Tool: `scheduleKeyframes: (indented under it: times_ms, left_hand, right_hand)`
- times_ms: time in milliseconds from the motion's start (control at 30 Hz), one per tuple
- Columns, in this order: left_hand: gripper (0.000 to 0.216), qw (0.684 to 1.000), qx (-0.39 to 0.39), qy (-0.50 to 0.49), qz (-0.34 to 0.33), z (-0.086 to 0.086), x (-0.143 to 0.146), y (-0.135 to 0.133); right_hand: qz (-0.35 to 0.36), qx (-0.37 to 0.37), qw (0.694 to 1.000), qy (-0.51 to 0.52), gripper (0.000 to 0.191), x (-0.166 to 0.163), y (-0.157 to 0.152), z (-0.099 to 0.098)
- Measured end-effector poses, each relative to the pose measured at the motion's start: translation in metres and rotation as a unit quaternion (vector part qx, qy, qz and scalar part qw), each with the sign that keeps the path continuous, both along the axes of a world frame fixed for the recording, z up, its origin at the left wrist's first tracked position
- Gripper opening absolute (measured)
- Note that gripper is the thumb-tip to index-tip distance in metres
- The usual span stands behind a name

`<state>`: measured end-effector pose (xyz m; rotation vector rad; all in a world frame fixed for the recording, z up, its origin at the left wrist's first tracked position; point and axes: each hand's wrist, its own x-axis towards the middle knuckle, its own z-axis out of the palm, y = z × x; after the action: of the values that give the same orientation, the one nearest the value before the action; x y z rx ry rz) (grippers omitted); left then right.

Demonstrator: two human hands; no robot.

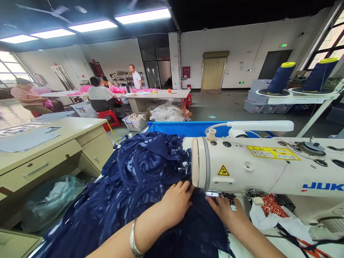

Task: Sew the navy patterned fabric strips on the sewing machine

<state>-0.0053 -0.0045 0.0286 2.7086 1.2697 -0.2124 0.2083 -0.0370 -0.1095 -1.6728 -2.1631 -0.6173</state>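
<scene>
The navy patterned fabric (pixel 139 186) lies heaped on the sewing desk, its near edge drawn under the head of the white Juki sewing machine (pixel 258 168). The left hand (pixel 176 204) lies flat on the cloth, fingers spread and pressing. The right hand (pixel 228 213) rests by the presser foot (pixel 231 200), fingers loosely extended on the fabric. Judging by the large pile behind the needle, much stitching seems done. Two blue thread cones (pixel 281 77) stand behind.
</scene>
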Motion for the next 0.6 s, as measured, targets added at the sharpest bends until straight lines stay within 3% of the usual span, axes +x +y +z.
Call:
scheduleKeyframes:
  times_ms: [133, 233, 600]
  left_hand:
    - [0.036, 1.000, -0.007, 0.011, 0.002, 0.000, 0.000, 0.001]
    - [0.035, 1.000, -0.001, 0.010, 0.001, -0.001, 0.000, 0.002]
    - [0.035, 1.000, 0.003, 0.025, 0.006, -0.004, 0.000, 0.001]
  right_hand:
    - [-0.011, 0.081, 0.997, -0.007, 0.019, 0.001, -0.002, -0.011]
    - [-0.007, 0.100, 0.995, -0.008, 0.018, 0.002, -0.002, -0.013]
    - [-0.045, 0.020, 0.997, -0.051, 0.021, 0.001, -0.005, -0.011]
